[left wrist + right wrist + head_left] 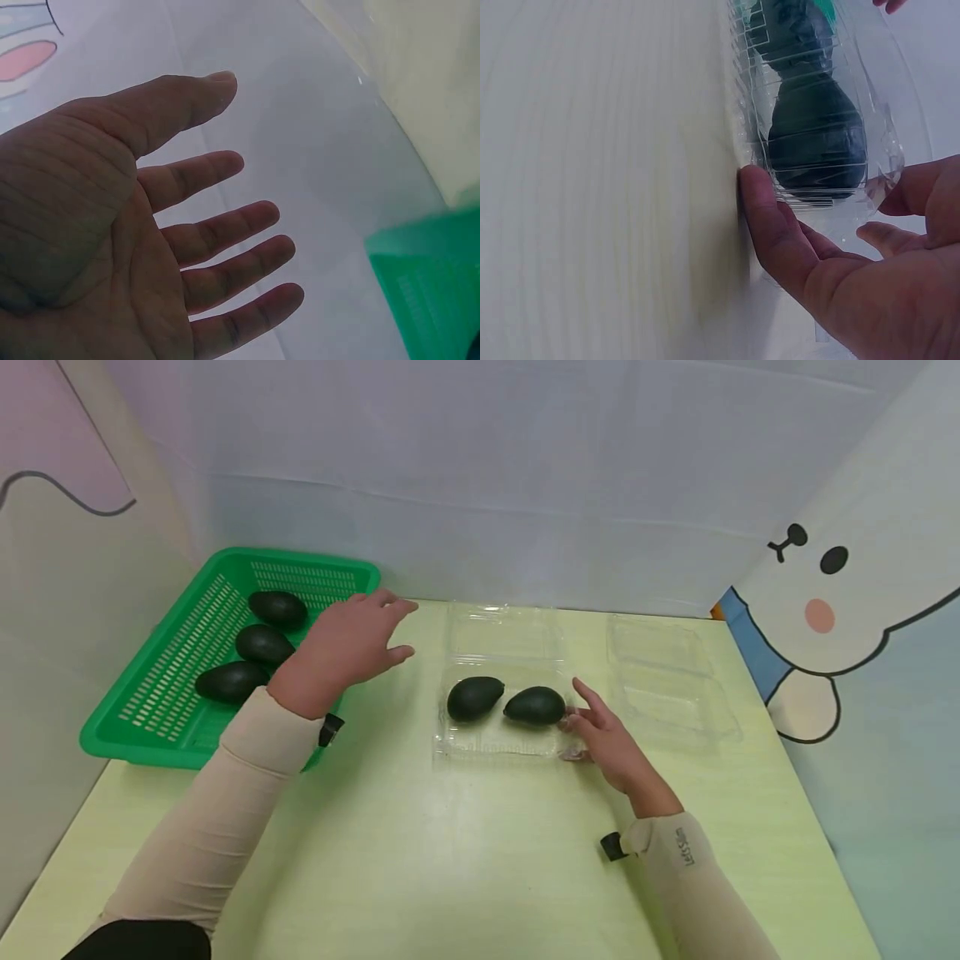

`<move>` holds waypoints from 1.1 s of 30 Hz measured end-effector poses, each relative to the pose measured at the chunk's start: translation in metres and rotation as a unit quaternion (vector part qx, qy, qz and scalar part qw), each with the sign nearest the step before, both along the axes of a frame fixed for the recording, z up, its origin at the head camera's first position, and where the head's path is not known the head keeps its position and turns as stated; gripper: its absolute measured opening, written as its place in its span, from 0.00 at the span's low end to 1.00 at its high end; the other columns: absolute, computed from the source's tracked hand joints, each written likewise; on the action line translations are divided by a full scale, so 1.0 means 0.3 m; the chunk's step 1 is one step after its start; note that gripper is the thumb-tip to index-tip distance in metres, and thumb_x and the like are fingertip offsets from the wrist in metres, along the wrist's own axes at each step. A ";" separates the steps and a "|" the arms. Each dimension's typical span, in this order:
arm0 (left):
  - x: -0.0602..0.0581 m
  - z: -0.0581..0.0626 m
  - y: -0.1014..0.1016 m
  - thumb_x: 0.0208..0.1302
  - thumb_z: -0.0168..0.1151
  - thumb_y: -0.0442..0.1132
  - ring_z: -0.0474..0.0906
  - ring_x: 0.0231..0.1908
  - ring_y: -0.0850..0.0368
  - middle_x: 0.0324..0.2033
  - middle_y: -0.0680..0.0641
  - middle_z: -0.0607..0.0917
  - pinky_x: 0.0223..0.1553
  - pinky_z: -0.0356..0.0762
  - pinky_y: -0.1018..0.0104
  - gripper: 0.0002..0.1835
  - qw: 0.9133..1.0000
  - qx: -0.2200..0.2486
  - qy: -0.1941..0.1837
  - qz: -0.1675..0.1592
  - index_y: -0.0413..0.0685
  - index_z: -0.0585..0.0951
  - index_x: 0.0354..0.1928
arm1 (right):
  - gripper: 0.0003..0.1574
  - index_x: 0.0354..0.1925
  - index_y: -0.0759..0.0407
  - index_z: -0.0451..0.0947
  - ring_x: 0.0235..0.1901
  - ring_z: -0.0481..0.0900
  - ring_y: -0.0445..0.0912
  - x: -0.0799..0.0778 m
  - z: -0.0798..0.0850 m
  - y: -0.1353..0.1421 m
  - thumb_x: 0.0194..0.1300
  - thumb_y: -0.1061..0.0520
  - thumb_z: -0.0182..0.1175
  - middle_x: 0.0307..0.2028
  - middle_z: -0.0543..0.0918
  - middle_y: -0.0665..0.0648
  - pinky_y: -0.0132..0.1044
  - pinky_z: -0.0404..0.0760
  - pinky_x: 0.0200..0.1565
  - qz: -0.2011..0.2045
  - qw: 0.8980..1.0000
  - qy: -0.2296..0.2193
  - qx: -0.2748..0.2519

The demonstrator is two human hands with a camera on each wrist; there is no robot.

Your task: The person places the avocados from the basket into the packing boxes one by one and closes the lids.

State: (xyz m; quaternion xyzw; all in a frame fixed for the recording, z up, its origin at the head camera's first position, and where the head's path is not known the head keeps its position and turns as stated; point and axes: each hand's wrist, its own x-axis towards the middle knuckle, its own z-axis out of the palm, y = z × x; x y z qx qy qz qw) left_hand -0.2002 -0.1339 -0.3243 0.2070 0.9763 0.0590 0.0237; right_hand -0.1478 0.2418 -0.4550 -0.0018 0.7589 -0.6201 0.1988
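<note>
- My left hand (345, 639) has its fingers spread apart, holding nothing.
- My right hand (611, 743) has spread fingers too, and they touch the end of a clear box (487, 742).
- Just left of the right fingers, a dark fruit (535, 706) lies in the box, with a second dark fruit (476, 699) near it, a bit farther off.
- The lid (504, 633) is open, beyond both fruits.
- Right of the right fingers, another open box (660, 693) sits on the surface (450, 852).
- Left of the left fingers is a green basket (135, 753) with three more dark fruits (264, 645).
- I think this step is filling the box while the right fingers steady it. The next move seems to need the left fingers to reach a basket fruit.
</note>
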 end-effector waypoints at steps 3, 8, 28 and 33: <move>-0.007 0.015 -0.057 0.71 0.67 0.46 0.70 0.64 0.31 0.67 0.34 0.72 0.58 0.74 0.37 0.34 1.000 0.004 -0.020 0.023 0.40 0.69 0.74 | 0.41 0.84 0.40 0.40 0.71 0.64 0.65 -0.001 0.001 0.000 0.84 0.56 0.45 0.75 0.59 0.71 0.45 0.85 0.46 0.001 1.000 0.000 0.005; -0.020 0.040 -0.144 0.73 0.64 0.47 0.66 0.67 0.29 0.70 0.31 0.68 0.59 0.71 0.33 0.35 0.998 0.007 -0.036 0.052 0.41 0.67 0.76 | 0.41 0.84 0.40 0.40 0.71 0.64 0.64 -0.001 0.005 -0.001 0.84 0.56 0.45 0.76 0.59 0.70 0.44 0.85 0.48 0.001 1.000 -0.003 0.009; -0.104 0.007 -0.369 0.73 0.63 0.49 0.65 0.64 0.24 0.69 0.25 0.63 0.58 0.68 0.28 0.38 0.991 0.038 -0.056 0.114 0.40 0.63 0.77 | 0.40 0.84 0.39 0.42 0.70 0.65 0.64 0.002 0.005 -0.003 0.84 0.56 0.45 0.75 0.61 0.70 0.45 0.86 0.47 -0.004 1.000 -0.003 0.016; -0.121 -0.016 -0.419 0.73 0.62 0.50 0.62 0.66 0.25 0.71 0.24 0.61 0.60 0.66 0.27 0.38 0.989 0.036 -0.068 0.128 0.38 0.62 0.77 | 0.40 0.84 0.36 0.43 0.70 0.65 0.63 0.001 0.001 -0.004 0.84 0.55 0.45 0.75 0.62 0.69 0.44 0.85 0.47 -0.007 1.000 -0.007 0.020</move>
